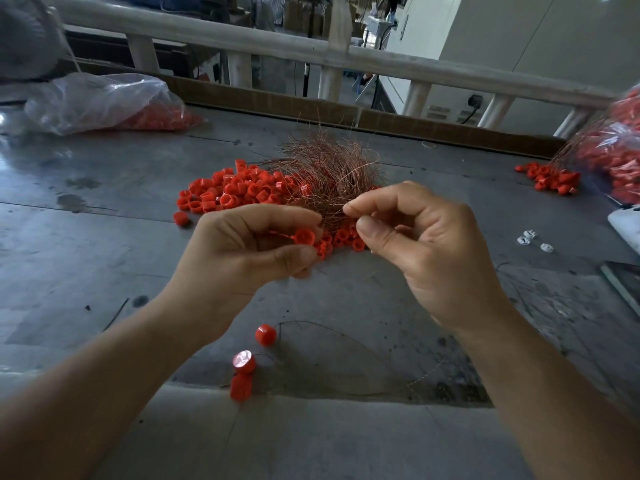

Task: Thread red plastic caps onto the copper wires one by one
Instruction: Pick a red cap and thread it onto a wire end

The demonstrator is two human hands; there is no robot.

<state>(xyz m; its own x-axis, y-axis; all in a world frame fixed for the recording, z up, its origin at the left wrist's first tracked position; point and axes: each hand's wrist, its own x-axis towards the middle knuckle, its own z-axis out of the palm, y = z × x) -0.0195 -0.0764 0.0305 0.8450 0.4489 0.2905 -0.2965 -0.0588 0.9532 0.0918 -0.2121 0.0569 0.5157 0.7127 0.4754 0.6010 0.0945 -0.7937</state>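
Note:
My left hand (242,247) pinches a red plastic cap (304,236) between thumb and fingers, its open end facing me. Just to its right, my right hand (415,233) pinches a thin copper wire (341,211) at the fingertips. Behind both hands lies a tangled bundle of copper wires (325,164) on top of a pile of loose red caps (235,190). Near the front edge lie three red caps (265,335) along a thin wire (346,341) that curves over the table.
The grey metal table (104,237) has a clear bag of red caps (104,102) at the back left and another bag (620,150) at the right edge with loose caps (550,176) beside it. Small white bits (530,237) lie right. A cardboard strip (415,126) lines the far edge.

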